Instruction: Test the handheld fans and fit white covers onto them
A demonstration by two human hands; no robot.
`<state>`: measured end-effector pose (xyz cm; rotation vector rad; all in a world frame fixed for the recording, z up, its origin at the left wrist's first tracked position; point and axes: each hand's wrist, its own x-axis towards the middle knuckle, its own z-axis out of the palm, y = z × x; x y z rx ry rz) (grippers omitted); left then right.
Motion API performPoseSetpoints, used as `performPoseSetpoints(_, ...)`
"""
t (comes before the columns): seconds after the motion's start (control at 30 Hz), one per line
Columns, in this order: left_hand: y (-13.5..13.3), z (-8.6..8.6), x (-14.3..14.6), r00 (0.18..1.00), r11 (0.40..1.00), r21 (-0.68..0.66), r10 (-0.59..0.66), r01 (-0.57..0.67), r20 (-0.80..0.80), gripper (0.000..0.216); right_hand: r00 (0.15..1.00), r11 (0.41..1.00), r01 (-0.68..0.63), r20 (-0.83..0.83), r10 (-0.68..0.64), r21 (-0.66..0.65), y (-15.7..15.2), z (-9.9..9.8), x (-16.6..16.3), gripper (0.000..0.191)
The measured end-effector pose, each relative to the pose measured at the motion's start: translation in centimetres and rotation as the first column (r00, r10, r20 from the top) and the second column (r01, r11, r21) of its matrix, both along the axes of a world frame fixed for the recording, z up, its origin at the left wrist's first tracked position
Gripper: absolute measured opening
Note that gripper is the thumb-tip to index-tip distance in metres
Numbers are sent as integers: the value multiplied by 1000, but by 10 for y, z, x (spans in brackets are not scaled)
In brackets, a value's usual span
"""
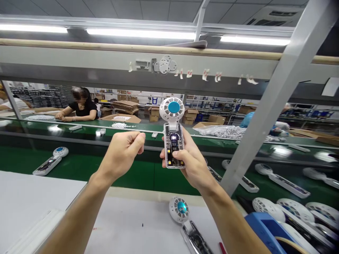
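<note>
My right hand (194,158) holds up a small handheld fan (174,141), its thumb lying on the see-through body. The fan stands upright, with a white round head, a blue centre and a lit display on the circuit board. To the left of it, apart from the fan, my left hand (123,153) is closed in a fist. Its inner side is turned away, so whatever it may hold is hidden. Below my hands, a second fan (181,210) with a blue-lit centre lies on the white work surface (124,225).
A green conveyor belt (143,169) runs across, carrying several fans, one a handheld fan (47,165) at left. At right, a blue bin (267,225) stands beside more fans, near a slanted metal post (267,102). Across the belt sits a co-worker (82,107).
</note>
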<state>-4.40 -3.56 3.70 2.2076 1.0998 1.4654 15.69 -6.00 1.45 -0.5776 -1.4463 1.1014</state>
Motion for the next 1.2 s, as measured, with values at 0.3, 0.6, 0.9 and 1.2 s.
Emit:
performPoseSetpoints(0.3,2,-1,0,999,1000,-21,3,-4,-32,46,1000,999,27,-11,-27,38,2,-4,-2,63)
performPoseSetpoints(0.6,3,-1,-1,1000,1000,-26,7,-8,-27,47,999,997,30,-18,-29,68,2,-5,-3,62)
performPoseSetpoints(0.9,6,-3,0,997,996,-64,-57,60,51,47,1000,999,-17,12,16,47,2,-4,0,62)
performPoseSetpoints(1.2,3,-19,36,752,819,-248,-295,517,590,33,947,973,26,307,-97,229,-6,-17,-16,84)
